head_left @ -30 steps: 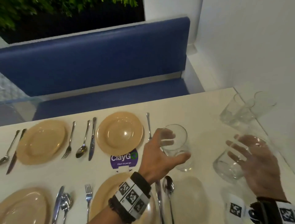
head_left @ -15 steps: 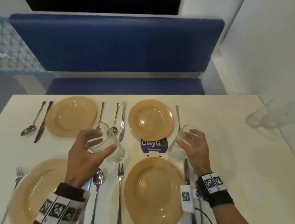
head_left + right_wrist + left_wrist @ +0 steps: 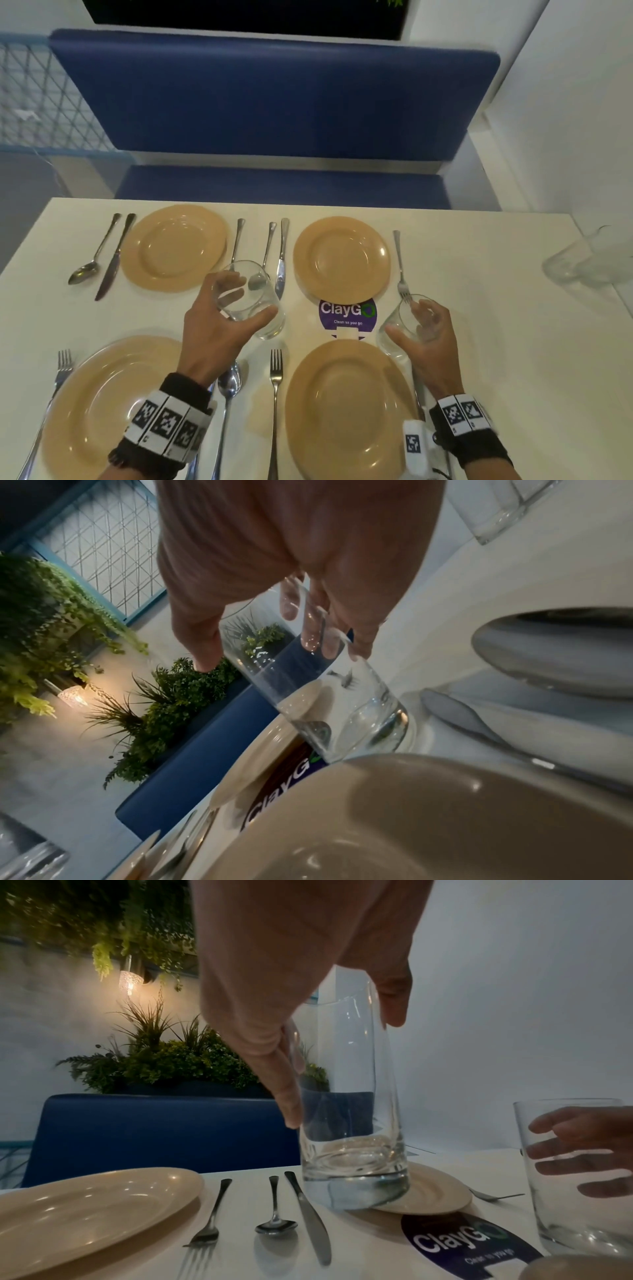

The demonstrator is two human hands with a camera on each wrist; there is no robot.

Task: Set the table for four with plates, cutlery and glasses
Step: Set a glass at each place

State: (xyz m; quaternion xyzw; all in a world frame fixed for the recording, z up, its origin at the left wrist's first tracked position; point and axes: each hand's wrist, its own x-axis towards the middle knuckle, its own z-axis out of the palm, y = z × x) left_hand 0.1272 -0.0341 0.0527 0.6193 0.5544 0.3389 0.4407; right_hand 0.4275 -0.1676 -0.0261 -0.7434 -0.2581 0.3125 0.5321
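Note:
My left hand [image 3: 219,325] grips a clear glass [image 3: 255,301] just above the table, between the two left plates; the left wrist view shows this glass [image 3: 352,1137] held upright over the knife. My right hand [image 3: 426,337] grips a second glass [image 3: 397,325], tilted, beside the near right plate [image 3: 346,407]; the right wrist view shows that glass [image 3: 325,696] with its base close to the table. Tan plates lie at far left [image 3: 174,246], far right [image 3: 340,260] and near left [image 3: 99,404], each flanked by cutlery.
Two more glasses [image 3: 589,257] stand at the table's far right edge by the white wall. A purple ClayGo sticker [image 3: 346,315] sits between the right plates. A blue bench [image 3: 274,102] runs behind the table [image 3: 496,342].
Both hands carried their glasses leftward from the right side of the table to the place settings. In the last half second they have hardly moved, the glasses sinking slightly.

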